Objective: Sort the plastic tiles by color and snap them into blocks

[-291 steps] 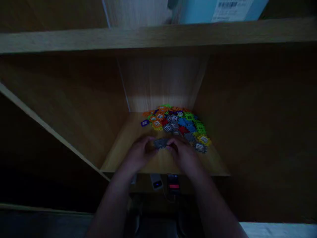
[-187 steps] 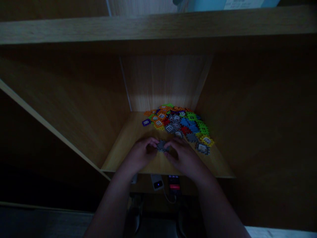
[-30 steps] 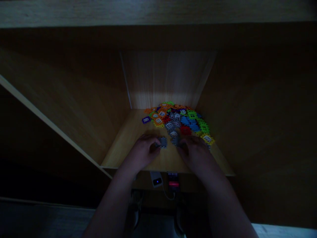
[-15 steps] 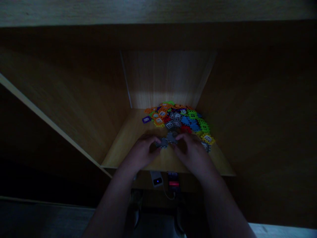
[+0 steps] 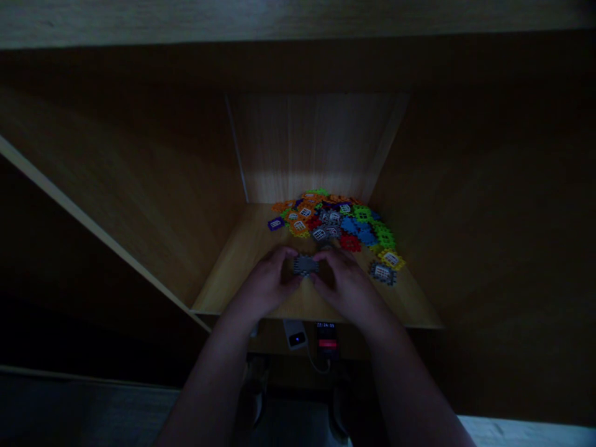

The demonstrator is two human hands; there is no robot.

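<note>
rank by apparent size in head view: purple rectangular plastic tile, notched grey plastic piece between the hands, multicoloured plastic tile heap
1. Multicoloured plastic tile heap
2. Notched grey plastic piece
3. Purple rectangular plastic tile

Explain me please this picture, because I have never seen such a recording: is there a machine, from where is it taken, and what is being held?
There is no robot here: you see a person's bare left hand and right hand. The camera is worn on the head and looks forward and down.

Between them, the fingertips hold a gray toothed piece; the dim light hides whether it is one layer or several. Behind, on a wooden shelf, lies a pile of orange, green, blue, red, yellow, purple and gray pieces, some with window shapes. Below the shelf edge is a lit screen.
</note>
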